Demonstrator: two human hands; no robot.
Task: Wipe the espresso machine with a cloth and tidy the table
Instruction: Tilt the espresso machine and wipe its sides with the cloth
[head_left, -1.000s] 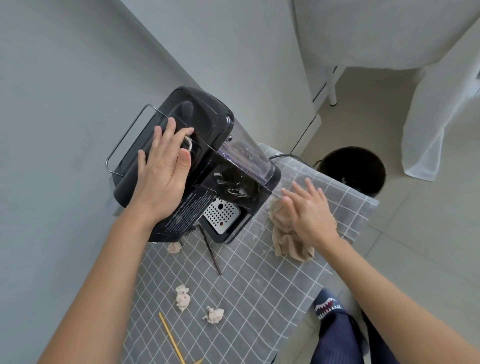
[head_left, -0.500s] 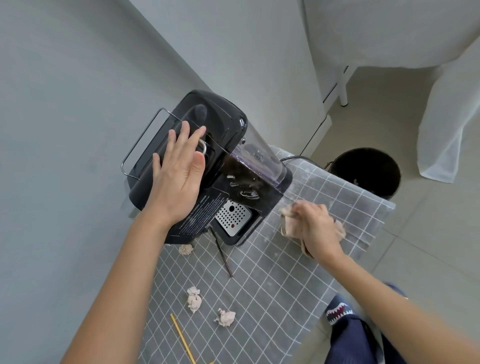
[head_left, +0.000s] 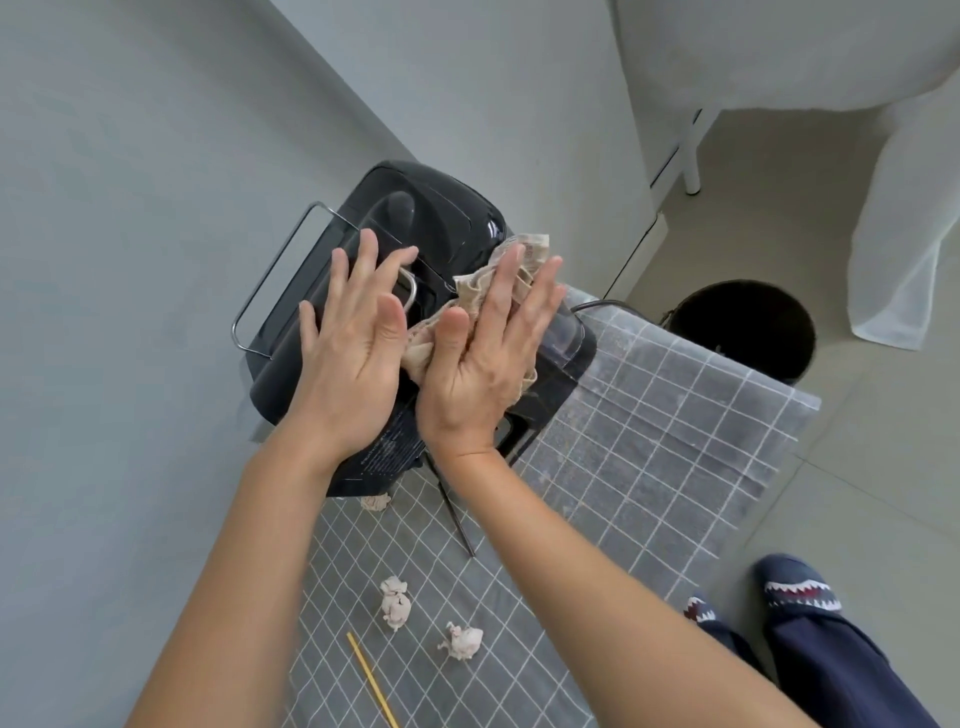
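A black espresso machine stands at the far end of the table, which is covered by a grey checked cloth. My left hand lies flat on the machine's top, fingers spread, holding nothing. My right hand presses a beige wiping cloth against the machine's top right part, fingers extended over it. The cloth sticks out above my fingertips and beside my thumb. The machine's front is hidden behind both hands.
Crumpled paper balls lie on the table. A yellow stick and a dark stick lie there too. A black bin stands on the floor past the table's right edge. A grey wall runs along the left.
My right hand has lifted the beige cloth off the table and brought it up onto the machine's top. My left hand has stayed on the machine.
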